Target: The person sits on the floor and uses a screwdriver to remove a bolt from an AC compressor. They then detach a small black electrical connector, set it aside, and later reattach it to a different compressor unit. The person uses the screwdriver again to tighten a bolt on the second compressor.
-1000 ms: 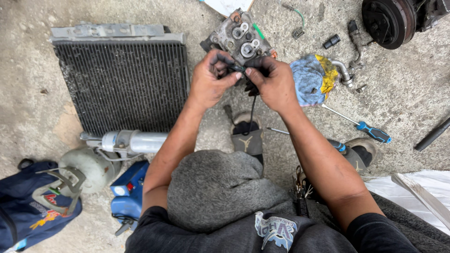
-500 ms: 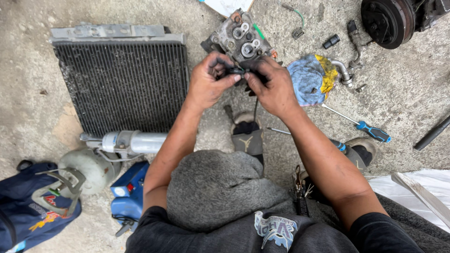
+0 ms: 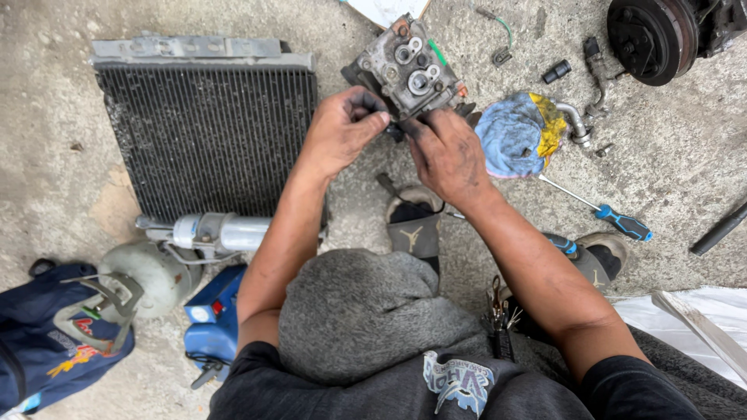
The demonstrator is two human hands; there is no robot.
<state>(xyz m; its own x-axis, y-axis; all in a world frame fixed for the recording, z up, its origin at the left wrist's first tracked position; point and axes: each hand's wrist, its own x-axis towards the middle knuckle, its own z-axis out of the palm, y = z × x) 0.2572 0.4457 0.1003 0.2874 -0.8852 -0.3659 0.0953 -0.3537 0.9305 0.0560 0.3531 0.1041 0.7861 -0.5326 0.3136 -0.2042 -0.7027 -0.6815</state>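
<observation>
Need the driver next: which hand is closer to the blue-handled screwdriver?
Right. The right hand is just left of the screwdriver; the left hand sits farther left, beyond it.

Grimy matt cast-metal valve block (image 3: 408,70), dull black finned metal radiator (image 3: 208,136), soft blue-and-yellow cloth rag (image 3: 517,134), glossy plastic-handled screwdriver (image 3: 621,223), rough grey concrete floor (image 3: 47,117).

A grimy grey metal valve block (image 3: 408,70), round ports facing up, rests tilted on the concrete floor (image 3: 62,117) beside a black radiator (image 3: 206,136).
</observation>
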